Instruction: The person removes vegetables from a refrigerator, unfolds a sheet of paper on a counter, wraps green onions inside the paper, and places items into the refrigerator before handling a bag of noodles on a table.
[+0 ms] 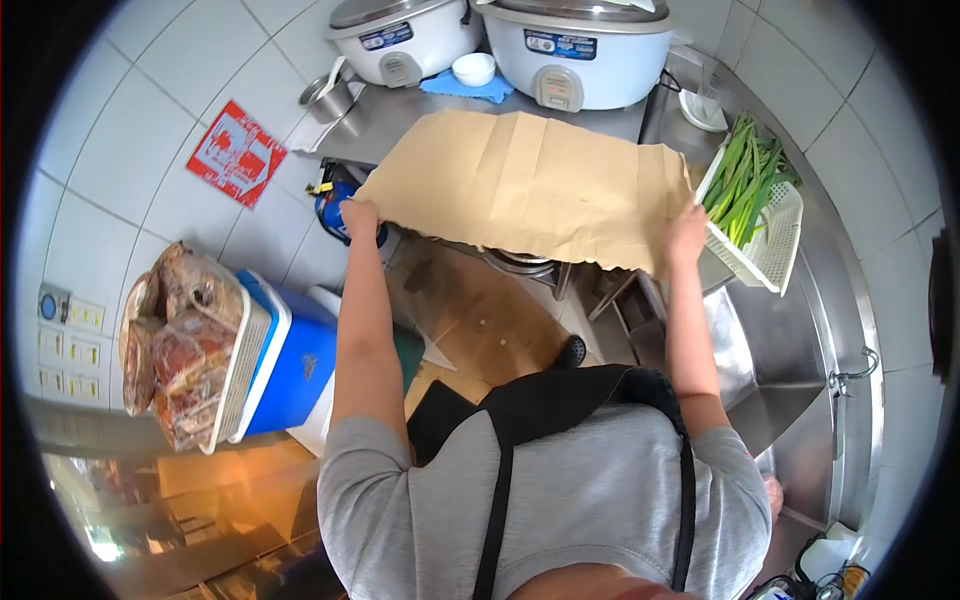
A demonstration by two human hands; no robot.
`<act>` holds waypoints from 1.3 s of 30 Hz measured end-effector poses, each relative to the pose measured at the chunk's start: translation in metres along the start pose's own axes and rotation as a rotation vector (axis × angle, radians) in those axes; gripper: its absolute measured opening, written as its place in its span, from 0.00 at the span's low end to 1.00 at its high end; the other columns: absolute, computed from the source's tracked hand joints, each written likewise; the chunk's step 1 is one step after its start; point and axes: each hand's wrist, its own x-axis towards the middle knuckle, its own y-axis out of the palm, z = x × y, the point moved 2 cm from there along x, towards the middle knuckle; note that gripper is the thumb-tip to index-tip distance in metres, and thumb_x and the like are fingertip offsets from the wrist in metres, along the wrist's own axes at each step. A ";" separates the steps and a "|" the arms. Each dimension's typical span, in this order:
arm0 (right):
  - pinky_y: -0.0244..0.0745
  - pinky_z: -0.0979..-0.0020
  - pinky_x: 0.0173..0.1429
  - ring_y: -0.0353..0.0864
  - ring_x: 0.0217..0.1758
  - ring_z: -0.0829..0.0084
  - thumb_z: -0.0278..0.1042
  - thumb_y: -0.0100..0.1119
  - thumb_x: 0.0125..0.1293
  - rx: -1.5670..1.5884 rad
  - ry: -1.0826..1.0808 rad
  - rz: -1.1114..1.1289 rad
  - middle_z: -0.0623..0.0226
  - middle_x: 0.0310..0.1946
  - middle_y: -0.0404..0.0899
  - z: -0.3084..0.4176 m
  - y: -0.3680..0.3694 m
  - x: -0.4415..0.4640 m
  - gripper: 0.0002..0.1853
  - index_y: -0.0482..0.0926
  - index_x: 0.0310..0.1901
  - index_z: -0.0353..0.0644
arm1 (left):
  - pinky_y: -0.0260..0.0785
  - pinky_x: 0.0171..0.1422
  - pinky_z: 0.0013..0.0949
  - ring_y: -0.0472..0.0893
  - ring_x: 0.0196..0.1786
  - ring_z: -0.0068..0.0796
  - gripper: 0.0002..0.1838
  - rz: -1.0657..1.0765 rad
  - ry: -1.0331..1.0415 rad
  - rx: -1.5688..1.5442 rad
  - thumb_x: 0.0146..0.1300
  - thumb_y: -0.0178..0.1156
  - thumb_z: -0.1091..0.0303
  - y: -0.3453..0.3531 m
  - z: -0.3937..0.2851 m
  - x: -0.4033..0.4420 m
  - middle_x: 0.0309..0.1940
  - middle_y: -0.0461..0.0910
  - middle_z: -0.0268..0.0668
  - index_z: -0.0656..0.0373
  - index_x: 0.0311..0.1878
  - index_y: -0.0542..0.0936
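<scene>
A wide sheet of brown cardboard [540, 185] is stretched between both hands, its far edge over the steel counter [385, 110] and its ragged near edge above the floor. My left hand [360, 218] grips its left corner. At the right end, beside the white basket of green stalks [745, 185], my right hand [686, 235] has its fingers closed on the edge. Faint creases cross the sheet.
Two rice cookers [405, 45] [580, 60] stand at the back, with a white bowl [474, 69] between them. A steel sink [790, 350] lies at right. At left, bagged food [190, 350] fills a basket by a blue container [295, 360]. Cardboard [480, 310] covers the floor.
</scene>
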 end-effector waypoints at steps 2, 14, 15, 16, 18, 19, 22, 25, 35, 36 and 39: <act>0.56 0.54 0.62 0.54 0.66 0.54 0.39 0.54 0.56 -0.241 -0.221 -0.062 0.54 0.61 0.60 0.036 -0.002 -0.002 0.31 0.60 0.62 0.44 | 0.68 0.46 0.46 0.75 0.46 0.43 0.21 -0.364 0.242 0.351 0.52 0.57 0.63 0.014 -0.038 -0.032 0.40 0.75 0.52 0.69 0.45 0.71; 0.30 0.47 0.69 0.37 0.72 0.55 0.67 0.31 0.61 -0.093 -0.487 0.231 0.55 0.68 0.44 0.091 0.096 0.031 0.37 0.51 0.67 0.55 | 0.31 0.68 0.61 0.44 0.71 0.46 0.35 0.188 0.699 0.640 0.60 0.39 0.37 0.178 -0.090 -0.070 0.68 0.48 0.45 0.44 0.67 0.57; 0.30 0.47 0.70 0.37 0.72 0.55 0.67 0.32 0.62 -0.078 -0.476 0.238 0.55 0.69 0.44 0.095 0.098 0.031 0.37 0.51 0.67 0.55 | 0.31 0.67 0.63 0.44 0.71 0.46 0.35 0.198 0.694 0.646 0.60 0.39 0.37 0.178 -0.088 -0.061 0.69 0.48 0.44 0.44 0.67 0.56; 0.29 0.46 0.70 0.37 0.72 0.55 0.67 0.32 0.61 -0.050 -0.476 0.234 0.55 0.69 0.44 0.097 0.102 0.030 0.37 0.51 0.67 0.54 | 0.32 0.67 0.63 0.44 0.71 0.46 0.35 0.184 0.693 0.688 0.60 0.39 0.37 0.179 -0.084 -0.054 0.69 0.48 0.44 0.44 0.67 0.56; 0.29 0.47 0.70 0.36 0.73 0.55 0.65 0.36 0.61 0.005 -0.457 0.301 0.53 0.68 0.43 0.105 0.098 0.032 0.37 0.51 0.67 0.52 | 0.32 0.67 0.63 0.44 0.71 0.46 0.36 0.193 0.712 0.704 0.60 0.38 0.37 0.182 -0.086 -0.044 0.69 0.48 0.44 0.45 0.68 0.55; 0.30 0.49 0.70 0.35 0.73 0.56 0.63 0.40 0.61 0.043 -0.449 0.382 0.52 0.68 0.43 0.103 0.086 0.034 0.37 0.52 0.67 0.51 | 0.33 0.67 0.63 0.44 0.71 0.47 0.36 0.215 0.715 0.690 0.60 0.38 0.37 0.179 -0.089 -0.045 0.69 0.47 0.43 0.46 0.68 0.54; 0.42 0.54 0.69 0.44 0.70 0.51 0.54 0.52 0.59 0.330 -0.582 0.211 0.47 0.65 0.50 0.083 0.040 0.048 0.32 0.62 0.62 0.47 | 0.40 0.66 0.61 0.53 0.67 0.49 0.34 0.080 0.773 0.687 0.60 0.45 0.43 0.180 -0.106 -0.049 0.64 0.57 0.46 0.53 0.64 0.60; 0.57 0.60 0.63 0.60 0.62 0.51 0.45 0.59 0.56 0.500 -0.279 -0.011 0.47 0.56 0.64 0.022 -0.033 0.084 0.23 0.74 0.51 0.41 | 0.48 0.65 0.55 0.59 0.63 0.49 0.29 0.021 1.051 0.368 0.58 0.53 0.51 0.200 -0.146 -0.086 0.59 0.64 0.47 0.56 0.60 0.66; 0.71 0.56 0.34 0.75 0.33 0.64 0.62 0.46 0.61 0.679 0.986 0.255 0.57 0.29 0.77 -0.253 0.014 0.159 0.32 0.73 0.45 0.33 | 0.65 0.58 0.36 0.74 0.53 0.41 0.29 1.581 0.716 -0.302 0.58 0.56 0.54 0.370 -0.306 -0.401 0.47 0.74 0.52 0.70 0.54 0.67; 0.71 0.53 0.36 0.74 0.38 0.59 0.71 0.41 0.57 0.761 1.001 0.369 0.54 0.39 0.76 -0.267 0.037 0.160 0.40 0.69 0.51 0.35 | 0.62 0.60 0.37 0.71 0.56 0.43 0.35 1.529 0.735 -0.237 0.57 0.55 0.50 0.382 -0.314 -0.420 0.50 0.71 0.55 0.72 0.56 0.64; 0.74 0.50 0.35 0.74 0.50 0.49 0.72 0.33 0.58 0.760 0.899 0.193 0.40 0.51 0.69 -0.237 0.033 0.152 0.45 0.69 0.53 0.30 | 0.50 0.67 0.42 0.59 0.64 0.51 0.47 1.200 0.580 0.069 0.55 0.54 0.44 0.399 -0.313 -0.469 0.60 0.57 0.61 0.77 0.62 0.50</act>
